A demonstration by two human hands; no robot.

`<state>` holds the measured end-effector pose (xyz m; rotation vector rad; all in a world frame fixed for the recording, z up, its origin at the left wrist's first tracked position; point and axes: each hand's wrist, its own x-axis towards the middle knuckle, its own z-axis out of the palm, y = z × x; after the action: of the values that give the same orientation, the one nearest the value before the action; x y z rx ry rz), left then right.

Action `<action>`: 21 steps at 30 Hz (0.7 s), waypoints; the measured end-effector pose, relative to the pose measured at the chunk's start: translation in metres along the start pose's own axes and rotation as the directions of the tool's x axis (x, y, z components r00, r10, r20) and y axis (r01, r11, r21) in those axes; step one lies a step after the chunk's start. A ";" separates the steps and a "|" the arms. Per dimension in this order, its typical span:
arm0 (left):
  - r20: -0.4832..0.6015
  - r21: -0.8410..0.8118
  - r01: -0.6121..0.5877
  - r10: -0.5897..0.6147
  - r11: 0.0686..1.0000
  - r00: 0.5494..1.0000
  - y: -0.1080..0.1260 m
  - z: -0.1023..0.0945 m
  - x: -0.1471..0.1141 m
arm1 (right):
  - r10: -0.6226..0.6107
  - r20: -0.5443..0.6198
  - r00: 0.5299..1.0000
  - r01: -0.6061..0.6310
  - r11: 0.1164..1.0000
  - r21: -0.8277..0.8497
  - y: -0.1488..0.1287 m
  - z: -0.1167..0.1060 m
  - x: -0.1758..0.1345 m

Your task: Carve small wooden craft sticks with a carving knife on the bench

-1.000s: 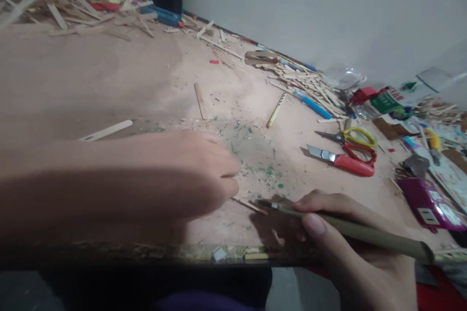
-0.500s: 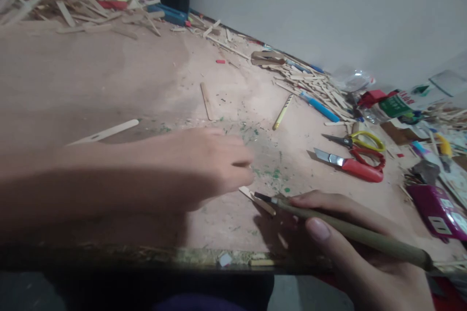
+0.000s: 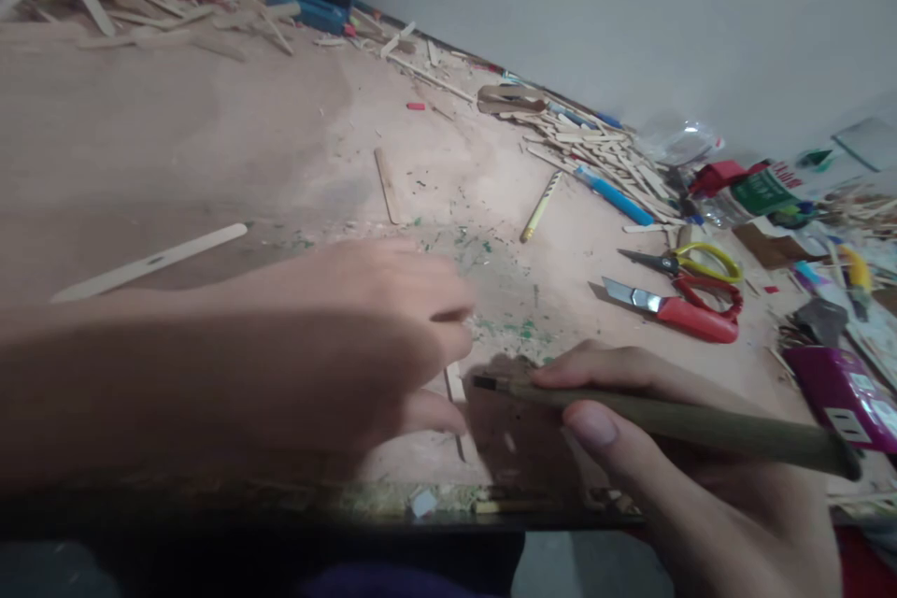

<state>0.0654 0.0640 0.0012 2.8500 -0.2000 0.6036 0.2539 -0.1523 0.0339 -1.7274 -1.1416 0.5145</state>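
My left hand (image 3: 406,327) is curled over the table, its fingers and thumb closed about a short piece of craft stick (image 3: 455,383). Part of that piece is hidden behind the fingers and thumb. Between thumb and fingers, my right hand (image 3: 651,448) grips a slim carving tool (image 3: 673,420) with a wooden handle. The tool's small dark tip points left, just right of the stick piece and apart from it. A long craft stick (image 3: 154,262) with a small slot lies behind my left forearm, and another craft stick (image 3: 386,187) lies beyond my left hand.
A red utility knife (image 3: 687,316) with its blade out and scissors (image 3: 701,266) lie to the right. Behind them are a yellow pencil (image 3: 539,207), a blue pen-shaped tool (image 3: 615,196) and heaped sticks (image 3: 595,145). A purple box (image 3: 833,392) sits far right. Green flecks dot the wooden table (image 3: 280,140).
The stick piece has turned more upright in view, and my left thumb now shows beside it. The tool's tip has shifted slightly left. The whole view has moved a little.
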 end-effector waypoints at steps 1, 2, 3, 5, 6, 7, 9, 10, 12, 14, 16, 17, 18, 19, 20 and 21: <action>0.008 -0.007 0.006 -0.006 1.000 1.000 0.000 0.000 0.000 | 0.019 -0.022 1.000 -0.018 0.999 0.043 -0.001 0.005 -0.001; 0.016 -0.015 0.008 -0.008 1.000 1.000 -0.001 0.000 0.000 | 0.036 -0.045 0.998 -0.032 0.996 0.078 -0.002 0.010 -0.002; 0.022 -0.020 0.000 0.000 1.000 1.000 -0.002 -0.001 0.000 | 0.049 -0.072 0.996 -0.042 0.994 0.102 -0.003 0.014 -0.002; 0.035 -0.012 -0.052 0.052 0.999 0.998 -0.007 -0.001 0.001 | 0.053 -0.119 0.991 -0.040 0.994 0.105 -0.003 0.019 -0.003; 0.045 0.003 -0.085 0.085 0.996 0.995 -0.010 -0.002 0.002 | 0.049 -0.142 0.989 -0.035 0.995 0.098 -0.002 0.020 -0.003; 0.057 0.017 -0.117 0.116 0.993 0.992 -0.013 -0.002 0.003 | 0.043 -0.162 0.986 -0.030 0.996 0.086 -0.001 0.018 -0.003; 0.057 -0.006 -0.141 0.141 0.990 0.988 -0.016 -0.003 0.004 | 0.022 -0.181 0.983 -0.012 0.998 0.055 0.001 0.012 -0.001; 0.049 -0.058 -0.123 0.126 0.991 0.991 -0.016 -0.002 0.004 | 0.012 -0.188 0.982 -0.005 0.999 0.038 0.002 0.009 -0.001; 0.040 -0.213 -0.043 0.053 0.976 0.998 -0.015 -0.002 0.004 | 0.008 -0.221 0.975 -0.006 1.000 0.010 0.002 0.003 0.000; 0.066 -0.311 0.073 -0.055 0.948 0.996 -0.011 -0.001 0.002 | 0.015 -0.271 0.963 -0.020 1.000 -0.017 -0.001 0.000 -0.001; 0.091 -0.320 0.167 -0.146 0.932 0.985 -0.009 -0.003 0.002 | 0.023 -0.296 0.955 -0.035 0.999 -0.034 -0.005 0.002 -0.004; 0.095 -0.313 0.193 -0.171 0.930 0.981 -0.008 -0.004 0.003 | 0.025 -0.288 0.957 -0.040 0.998 -0.047 -0.007 0.003 -0.006; 0.102 -0.308 0.202 -0.178 0.930 0.979 -0.008 -0.006 0.004 | 0.027 -0.276 0.961 -0.046 0.997 -0.063 -0.008 0.005 -0.007; 0.113 -0.307 0.198 -0.171 0.931 0.979 -0.008 -0.008 0.005 | 0.029 -0.263 0.964 -0.052 0.995 -0.082 -0.008 0.006 -0.008; 0.124 -0.306 0.191 -0.160 0.933 0.979 -0.007 -0.011 0.007 | 0.031 -0.249 0.968 -0.057 0.993 -0.100 -0.008 0.008 -0.009; 0.129 -0.297 0.189 -0.157 0.936 0.979 -0.006 -0.013 0.008 | 0.031 -0.234 0.972 -0.060 0.992 -0.114 -0.007 0.008 -0.010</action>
<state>0.0684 0.0720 0.0147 2.5615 -0.0516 0.3538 0.2397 -0.1561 0.0349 -1.8670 -0.9846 0.2665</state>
